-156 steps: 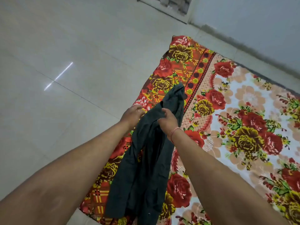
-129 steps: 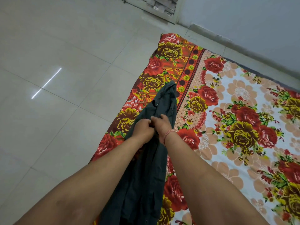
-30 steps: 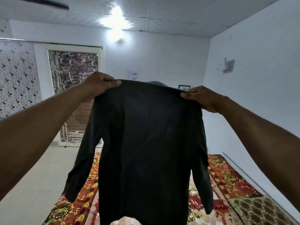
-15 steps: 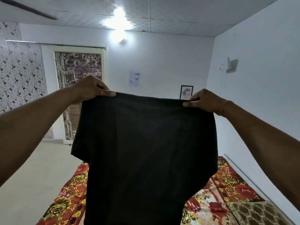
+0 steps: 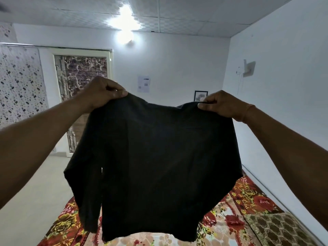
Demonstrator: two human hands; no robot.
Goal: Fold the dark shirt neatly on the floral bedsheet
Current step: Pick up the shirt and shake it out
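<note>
The dark shirt (image 5: 156,166) hangs spread out in the air in front of me, held up by its top edge. My left hand (image 5: 103,91) pinches the upper left corner. My right hand (image 5: 223,105) pinches the upper right corner; a thin band circles that wrist. One sleeve dangles down on the left side. Below the shirt lies the floral bedsheet (image 5: 248,201) with red and yellow flowers, spread on the floor; the shirt hides most of it.
A patterned brown cushion (image 5: 276,229) lies on the sheet at the lower right, close to the white wall. Pale floor tiles (image 5: 35,201) stretch to the left. A door (image 5: 79,82) stands at the far side; a ceiling light (image 5: 124,23) glares.
The shirt has dropped lower and its top edge sags between my hands. Several seconds ago it lay bunched on the sheet; since then I lifted it and spread it out.
</note>
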